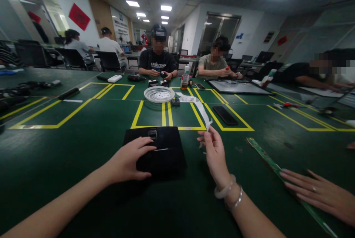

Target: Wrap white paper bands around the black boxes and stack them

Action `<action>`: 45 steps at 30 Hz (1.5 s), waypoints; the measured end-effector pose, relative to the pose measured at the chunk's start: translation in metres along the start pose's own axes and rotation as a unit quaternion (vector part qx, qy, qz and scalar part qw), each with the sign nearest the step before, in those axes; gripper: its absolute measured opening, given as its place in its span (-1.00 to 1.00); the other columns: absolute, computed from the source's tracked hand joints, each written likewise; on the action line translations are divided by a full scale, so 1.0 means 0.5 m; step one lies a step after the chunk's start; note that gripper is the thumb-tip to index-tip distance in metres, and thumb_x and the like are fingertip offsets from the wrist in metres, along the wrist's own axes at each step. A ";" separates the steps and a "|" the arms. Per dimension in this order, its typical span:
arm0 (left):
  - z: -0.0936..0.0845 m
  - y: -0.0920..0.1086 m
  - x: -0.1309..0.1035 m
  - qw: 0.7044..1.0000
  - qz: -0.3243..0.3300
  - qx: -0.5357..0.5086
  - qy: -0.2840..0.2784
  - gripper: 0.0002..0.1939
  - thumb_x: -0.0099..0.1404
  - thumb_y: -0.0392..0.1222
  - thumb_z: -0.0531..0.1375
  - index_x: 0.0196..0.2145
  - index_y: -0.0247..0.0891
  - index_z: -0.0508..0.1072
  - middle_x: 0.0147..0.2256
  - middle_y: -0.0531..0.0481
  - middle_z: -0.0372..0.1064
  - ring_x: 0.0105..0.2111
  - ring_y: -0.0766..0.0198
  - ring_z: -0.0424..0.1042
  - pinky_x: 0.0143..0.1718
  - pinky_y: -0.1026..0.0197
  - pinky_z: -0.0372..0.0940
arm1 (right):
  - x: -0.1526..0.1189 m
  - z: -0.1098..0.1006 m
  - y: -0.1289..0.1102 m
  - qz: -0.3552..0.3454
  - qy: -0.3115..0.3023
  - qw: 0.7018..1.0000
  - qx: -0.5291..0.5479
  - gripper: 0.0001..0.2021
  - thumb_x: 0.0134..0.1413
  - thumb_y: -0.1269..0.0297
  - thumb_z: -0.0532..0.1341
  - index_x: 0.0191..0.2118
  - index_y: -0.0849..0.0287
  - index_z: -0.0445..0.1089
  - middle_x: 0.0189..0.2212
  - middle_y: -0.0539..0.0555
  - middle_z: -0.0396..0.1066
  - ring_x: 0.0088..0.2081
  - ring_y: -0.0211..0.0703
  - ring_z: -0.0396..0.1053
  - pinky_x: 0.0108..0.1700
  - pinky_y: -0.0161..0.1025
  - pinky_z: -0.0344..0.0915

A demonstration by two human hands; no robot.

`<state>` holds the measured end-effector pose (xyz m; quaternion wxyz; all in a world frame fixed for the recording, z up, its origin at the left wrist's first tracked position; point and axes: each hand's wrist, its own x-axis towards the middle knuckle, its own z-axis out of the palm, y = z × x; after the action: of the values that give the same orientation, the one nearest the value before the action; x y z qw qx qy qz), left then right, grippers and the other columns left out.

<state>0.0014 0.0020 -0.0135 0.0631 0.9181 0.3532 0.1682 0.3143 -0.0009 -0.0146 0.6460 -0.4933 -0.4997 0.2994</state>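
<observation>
A flat black box (pixel 163 160) lies on the green table, with a small square fitting near its far edge. My left hand (pixel 133 158) rests on the box's left part, its fingers spread and its thumb at the near side. To the right of the box, my right hand (pixel 212 145) pinches the near end of a white paper strip (pixel 202 110) between thumb and fingers. The strip curves away across the table towards a white round basket (pixel 159 94). A small dark object (pixel 175 101) sits beside the basket, near the far part of the strip.
A black phone (pixel 225 115) lies beyond my right hand. Another person's hand (pixel 318 193) touches a long green circuit board (pixel 273 166) at the right. Across the table are a bottle (pixel 185 79), a large dark-framed panel (pixel 238 86) and seated people. Black cables (pixel 24 91) lie far left.
</observation>
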 end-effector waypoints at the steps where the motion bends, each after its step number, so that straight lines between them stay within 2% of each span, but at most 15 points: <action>1: 0.012 0.010 0.003 1.000 0.012 -0.011 -0.010 -0.20 0.06 -0.06 0.47 0.22 -0.13 0.30 0.28 -0.12 0.05 0.25 -0.09 0.08 0.29 -0.19 0.03 | 0.000 0.001 0.001 -0.002 -0.002 1.000 0.000 -0.47 0.19 -0.09 0.19 0.15 0.12 0.23 -0.13 0.13 0.47 -0.24 -0.10 0.44 -0.24 -0.15 0.40; 4: 0.033 0.021 0.006 0.998 0.023 -0.047 -0.035 -0.18 0.06 -0.10 0.49 0.23 -0.12 0.30 0.29 -0.13 0.02 0.27 -0.09 0.06 0.29 -0.20 0.03 | -0.004 0.004 -0.001 -0.014 -0.016 1.000 -0.007 -0.49 0.22 -0.07 0.17 0.15 0.12 0.23 -0.12 0.14 0.47 -0.22 -0.08 0.45 -0.20 -0.11 0.40; 9: 0.041 0.013 0.003 0.996 0.029 -0.064 -0.056 -0.20 0.12 -0.10 0.47 0.25 -0.11 0.26 0.31 -0.15 -0.03 0.29 -0.11 0.02 0.28 -0.24 0.03 | -0.020 0.008 -0.005 -0.060 -0.069 0.995 -0.040 -0.54 0.27 0.01 0.15 0.20 0.06 0.21 -0.07 0.15 0.46 -0.14 -0.06 0.44 -0.06 -0.04 0.38; 12: 0.038 0.016 0.002 0.997 0.056 -0.035 -0.038 -0.08 0.09 0.02 0.48 0.30 -0.13 0.18 0.32 -0.19 -0.05 0.28 -0.15 0.02 0.26 -0.27 0.05 | -0.030 0.008 -0.010 -0.071 -0.136 0.986 -0.068 -0.56 0.31 0.06 0.13 0.23 0.04 0.21 -0.01 0.15 0.44 -0.09 -0.04 0.44 -0.03 -0.04 0.37; 14: 0.032 0.024 0.002 0.995 0.102 -0.008 0.000 -0.08 0.10 0.11 0.45 0.29 -0.20 0.19 0.29 -0.24 0.00 0.25 -0.17 0.08 0.23 -0.23 0.12 | -0.034 0.008 -0.015 -0.092 -0.187 0.973 -0.101 -0.57 0.33 0.08 0.10 0.24 0.04 0.20 0.04 0.16 0.41 -0.04 -0.04 0.42 0.00 -0.04 0.36; 16: 0.022 0.038 -0.001 0.983 0.173 0.022 0.062 -0.28 0.23 0.09 0.36 0.23 -0.27 0.26 0.22 -0.26 0.16 0.18 -0.12 0.22 0.18 -0.14 0.23 | -0.035 0.007 -0.023 -0.126 -0.245 0.949 -0.153 -0.58 0.35 0.11 0.08 0.26 0.04 0.20 0.08 0.17 0.36 0.03 -0.04 0.38 0.04 -0.06 0.35; 18: 0.011 0.053 -0.006 0.959 0.244 0.058 0.132 -0.59 0.39 -0.09 0.23 0.12 -0.28 0.35 0.06 -0.19 0.36 0.04 0.02 0.38 0.06 0.02 0.33 | -0.036 0.007 -0.032 -0.159 -0.305 0.913 -0.219 -0.58 0.36 0.15 0.07 0.27 0.03 0.21 0.09 0.16 0.32 0.04 -0.05 0.35 0.05 -0.08 0.35; 20: 0.002 0.064 -0.010 0.942 0.276 0.093 0.168 -0.77 0.45 -0.27 0.14 0.04 -0.27 0.39 -0.09 -0.10 0.46 -0.11 0.15 0.45 -0.07 0.13 0.37 | -0.038 0.008 -0.038 -0.178 -0.361 0.867 -0.294 -0.60 0.35 0.20 0.09 0.26 0.02 0.23 0.05 0.14 0.33 -0.01 -0.08 0.38 -0.01 -0.12 0.38; 23: 0.001 0.064 -0.008 0.955 0.234 0.132 0.128 -0.78 0.47 -0.34 0.09 0.02 -0.24 0.41 -0.09 -0.08 0.45 -0.16 0.15 0.45 -0.17 0.14 0.36 | -0.041 0.011 -0.043 -0.201 -0.407 0.802 -0.388 -0.62 0.27 0.27 0.19 0.18 0.04 0.32 -0.04 0.10 0.40 -0.09 -0.08 0.41 -0.12 -0.14 0.39; 25: 0.007 0.054 -0.003 0.969 0.185 0.144 0.077 -0.78 0.47 -0.31 0.11 0.03 -0.24 0.42 -0.03 -0.11 0.42 -0.12 0.10 0.43 -0.17 0.10 0.35 | -0.043 0.012 -0.043 -0.209 -0.415 0.783 -0.413 -0.63 0.21 0.29 0.26 0.13 0.05 0.36 -0.07 0.08 0.43 -0.07 -0.06 0.41 -0.11 -0.13 0.37; 29: 0.022 0.034 0.007 0.982 0.128 0.141 0.011 -0.76 0.40 -0.32 0.21 0.01 -0.20 0.46 0.00 -0.07 0.40 -0.10 0.07 0.41 -0.16 0.08 0.34 | -0.042 0.010 -0.040 -0.215 -0.414 0.774 -0.427 -0.76 0.18 0.27 0.29 -0.02 0.05 0.43 -0.12 0.04 0.47 -0.11 -0.08 0.41 -0.10 -0.12 0.33; 33: 0.031 0.033 0.006 0.983 0.115 0.144 -0.019 -0.74 0.37 -0.36 0.23 0.01 -0.21 0.48 -0.04 -0.07 0.42 -0.11 0.07 0.41 -0.15 0.09 0.33 | -0.040 0.009 -0.040 -0.251 -0.413 0.746 -0.458 -0.84 0.20 0.28 0.28 -0.10 0.01 0.49 -0.11 0.04 0.44 -0.13 -0.09 0.39 -0.14 -0.12 0.29; 36: 0.033 0.037 0.003 0.982 0.110 0.149 -0.030 -0.73 0.36 -0.39 0.24 0.00 -0.23 0.48 -0.06 -0.08 0.42 -0.16 0.09 0.41 -0.17 0.09 0.33 | -0.042 0.011 -0.048 -0.276 -0.411 0.730 -0.470 -0.84 0.22 0.28 0.27 -0.09 -0.02 0.51 -0.14 0.04 0.43 -0.14 -0.08 0.36 -0.13 -0.11 0.27; 42: 0.029 0.039 0.002 0.981 0.115 0.152 -0.037 -0.70 0.34 -0.40 0.24 0.01 -0.25 0.47 -0.07 -0.09 0.41 -0.17 0.09 0.41 -0.20 0.11 0.34 | -0.051 0.016 -0.071 -0.290 -0.407 0.718 -0.484 -0.89 0.23 0.29 0.24 -0.22 0.03 0.54 -0.23 0.04 0.44 -0.17 -0.07 0.34 -0.08 -0.04 0.24; 45: 0.026 0.041 0.005 0.981 0.115 0.152 -0.038 -0.71 0.33 -0.40 0.25 0.00 -0.25 0.47 -0.07 -0.09 0.41 -0.16 0.08 0.41 -0.20 0.11 0.34 | -0.056 0.017 -0.075 -0.293 -0.404 0.717 -0.487 -0.89 0.19 0.29 0.27 -0.20 0.04 0.54 -0.23 0.05 0.45 -0.15 -0.05 0.35 -0.02 0.00 0.24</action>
<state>0.0203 -0.0114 -0.0201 -0.0837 0.9573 0.2638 0.0838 0.2934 -0.0355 0.0110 0.1082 -0.4013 -0.9093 -0.0187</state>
